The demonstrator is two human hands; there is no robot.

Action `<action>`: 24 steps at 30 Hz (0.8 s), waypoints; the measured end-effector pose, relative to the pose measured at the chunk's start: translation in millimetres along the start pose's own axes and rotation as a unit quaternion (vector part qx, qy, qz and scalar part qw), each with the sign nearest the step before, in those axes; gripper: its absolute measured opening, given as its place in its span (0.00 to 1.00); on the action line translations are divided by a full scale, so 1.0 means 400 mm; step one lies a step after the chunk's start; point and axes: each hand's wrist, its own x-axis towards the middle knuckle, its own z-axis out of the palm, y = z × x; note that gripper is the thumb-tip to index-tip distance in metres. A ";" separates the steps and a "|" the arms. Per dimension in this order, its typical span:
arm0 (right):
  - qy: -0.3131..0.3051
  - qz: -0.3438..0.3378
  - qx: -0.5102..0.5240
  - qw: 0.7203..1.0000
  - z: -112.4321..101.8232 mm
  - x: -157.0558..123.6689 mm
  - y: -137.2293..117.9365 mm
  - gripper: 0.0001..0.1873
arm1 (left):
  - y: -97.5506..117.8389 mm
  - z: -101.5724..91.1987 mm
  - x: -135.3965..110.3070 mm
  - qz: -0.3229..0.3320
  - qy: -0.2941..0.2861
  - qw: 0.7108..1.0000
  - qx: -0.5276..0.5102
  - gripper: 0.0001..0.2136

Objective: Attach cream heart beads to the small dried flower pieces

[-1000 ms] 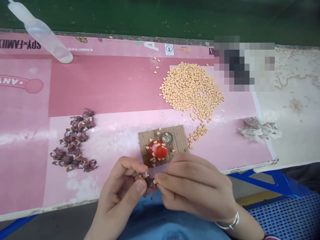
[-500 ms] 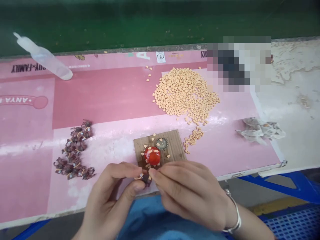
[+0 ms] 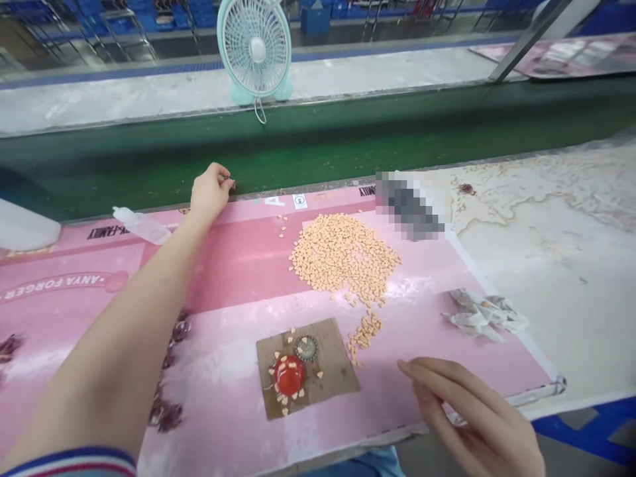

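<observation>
Near the far edge of the pink mat (image 3: 248, 278), the left hand (image 3: 211, 193) has moved away from the right, and its fingers (image 3: 216, 171) pinch a small dark piece (image 3: 228, 179). By the mat's close edge, the right hand (image 3: 472, 417) lies open and loose, holding nothing.

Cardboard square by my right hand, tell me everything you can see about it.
The corrugated cardboard square is a brown, roughly rectangular scrap, lying flat and slightly askew on the pink printed mat. It carries a glossy red dome, with a crimped metal bottle cap beside it. Small pale orange heart-shaped pieces are scattered around the dome and on it. The right hand lies nearby, not touching it.
</observation>
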 end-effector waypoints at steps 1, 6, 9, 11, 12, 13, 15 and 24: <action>0.010 0.011 -0.007 1.000 -0.009 -0.007 0.009 0.13 | -0.007 0.011 0.019 -0.007 0.002 1.000 0.012 0.20; 0.005 0.043 0.014 0.999 -0.027 -0.031 0.045 0.13 | -0.031 0.015 0.007 -0.029 0.021 0.998 0.049 0.21; -0.015 0.049 0.035 0.998 -0.016 -0.038 0.050 0.14 | -0.045 -0.044 -0.105 -0.006 -0.002 0.999 0.051 0.20; -0.020 0.056 0.047 0.997 -0.004 -0.033 0.047 0.15 | -0.061 -0.104 -0.213 0.017 -0.042 0.998 0.048 0.25; -0.021 0.057 0.053 0.997 0.002 -0.026 0.043 0.15 | -0.070 -0.135 -0.269 0.023 -0.062 0.997 0.049 0.26; -0.019 0.056 0.059 0.996 0.008 -0.016 0.038 0.14 | -0.080 -0.164 -0.325 0.023 -0.077 0.995 0.052 0.25; -0.010 0.048 0.070 0.996 0.020 0.010 0.028 0.14 | -0.102 -0.206 -0.424 0.009 -0.092 0.994 0.061 0.21; -0.010 0.038 0.062 0.997 0.032 0.023 0.031 0.13 | -0.153 -0.169 -0.595 0.009 -0.085 0.993 0.077 0.23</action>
